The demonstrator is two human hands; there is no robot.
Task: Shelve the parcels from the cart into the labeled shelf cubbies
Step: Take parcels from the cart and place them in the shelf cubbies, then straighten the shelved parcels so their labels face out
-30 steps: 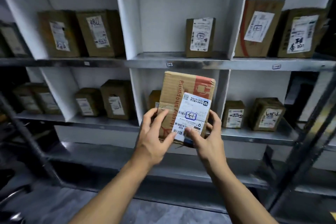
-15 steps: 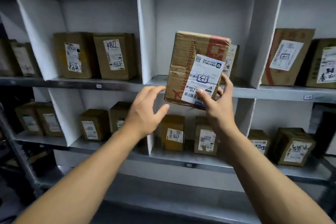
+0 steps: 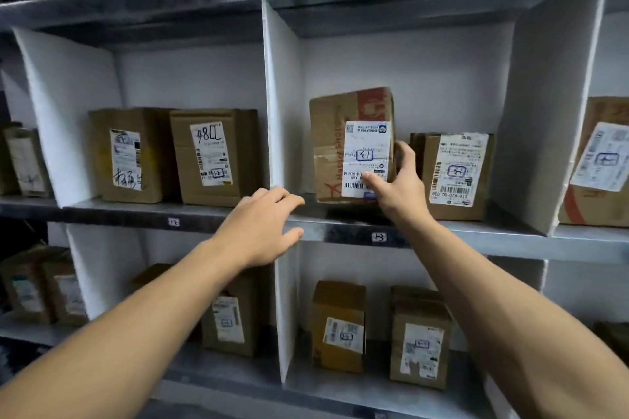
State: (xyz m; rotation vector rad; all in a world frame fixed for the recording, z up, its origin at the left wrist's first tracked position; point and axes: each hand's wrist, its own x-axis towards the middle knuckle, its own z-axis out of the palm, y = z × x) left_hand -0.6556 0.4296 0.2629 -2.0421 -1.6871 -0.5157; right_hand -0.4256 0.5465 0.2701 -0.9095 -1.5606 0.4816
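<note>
The parcel (image 3: pixel 352 146) has gone from mid-air into the upper middle cubby, now upright on the shelf (image 3: pixel 476 231) near its front edge, just left of a labelled box (image 3: pixel 454 177). The right hand (image 3: pixel 396 187) clasps its lower right corner, thumb on the label. The left hand (image 3: pixel 262 228) has let go, fingers loosely spread, empty, over the shelf's front edge.

The parcel (image 3: pixel 352 146) was brown corrugated cardboard, matt and creased, with a smooth white paper label (image 3: pixel 366 158) (slightly glossy) stuck on its front. The shelf (image 3: pixel 476 235) edge was grey metal with a dull sheen. The dividers (image 3: pixel 280 105) looked like smooth, matt white board.
</note>
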